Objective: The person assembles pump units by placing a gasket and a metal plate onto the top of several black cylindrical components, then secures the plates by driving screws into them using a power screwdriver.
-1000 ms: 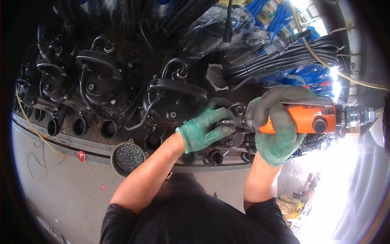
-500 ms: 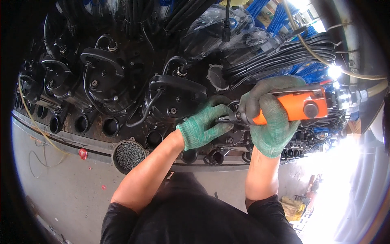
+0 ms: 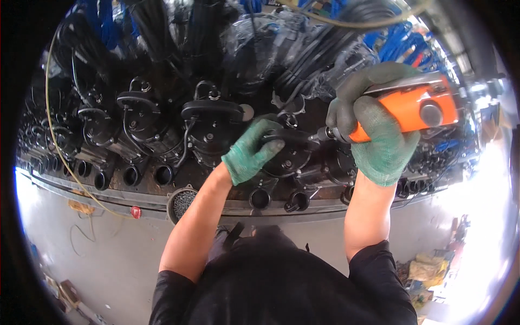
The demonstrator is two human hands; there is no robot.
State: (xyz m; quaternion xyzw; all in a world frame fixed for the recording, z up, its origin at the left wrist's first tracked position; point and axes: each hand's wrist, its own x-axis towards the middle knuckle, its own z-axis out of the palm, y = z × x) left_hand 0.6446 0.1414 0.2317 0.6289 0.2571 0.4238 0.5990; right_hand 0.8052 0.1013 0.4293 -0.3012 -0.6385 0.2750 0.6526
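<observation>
My right hand (image 3: 379,130), in a green and grey knit glove, is wrapped round an orange pneumatic screwdriver (image 3: 414,111). The tool lies nearly level, its narrow bit end toward the left. Just left of that bit is a black pump (image 3: 290,157) with a curved top handle. My gloved left hand (image 3: 249,154) closes on the left end of this handle, thumb on the near side and fingers beyond it. Another black pump (image 3: 211,132) with a looped cable stands left of that hand. By my left forearm, a round bowl (image 3: 181,206) holds many small screws.
Several more black pumps (image 3: 143,119) line the bench to the left, round outlets (image 3: 131,175) facing me. Bundled black cables (image 3: 311,57), clear plastic wrap (image 3: 254,38) and blue cables (image 3: 401,46) lie behind. A pale hose (image 3: 57,141) hangs over the bench's left side.
My right hand has raised the screwdriver and drawn it right and away. My left hand has left the bit area for the pump handle. The whole view has shifted.
</observation>
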